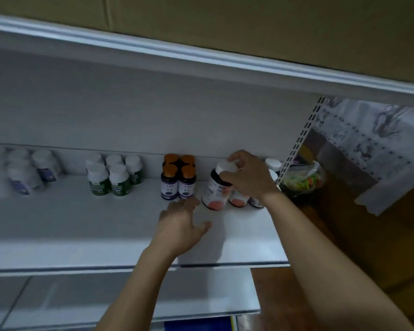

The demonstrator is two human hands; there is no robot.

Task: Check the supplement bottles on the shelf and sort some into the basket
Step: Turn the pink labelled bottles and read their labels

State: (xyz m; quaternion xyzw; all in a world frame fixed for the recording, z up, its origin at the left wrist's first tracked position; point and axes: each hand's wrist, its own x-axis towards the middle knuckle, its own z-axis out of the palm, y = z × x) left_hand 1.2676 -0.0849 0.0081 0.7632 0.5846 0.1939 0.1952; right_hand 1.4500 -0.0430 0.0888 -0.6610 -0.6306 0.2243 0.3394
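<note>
- My right hand (246,177) grips the white-capped, pink-labelled dark bottle (215,191), tilted for checking, just right of the orange-capped purple bottles (178,179).
- My left hand (182,223) hovers empty, fingers spread, likely to steady it.

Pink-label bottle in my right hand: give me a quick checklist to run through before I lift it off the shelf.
1. Grip: the right hand curls round the cap and shoulder of the pink-label bottle: ok.
2. Bottle upright: it is tilted: not ok.
3. Base clear of the shelf: cannot tell.
4. Left hand free to support: open, holding nothing, near the base: ok.
5. Orange-cap bottles out of the way: upright, apart from the held bottle: ok.
6. Label readable for checking: blurred: cannot tell.
</note>
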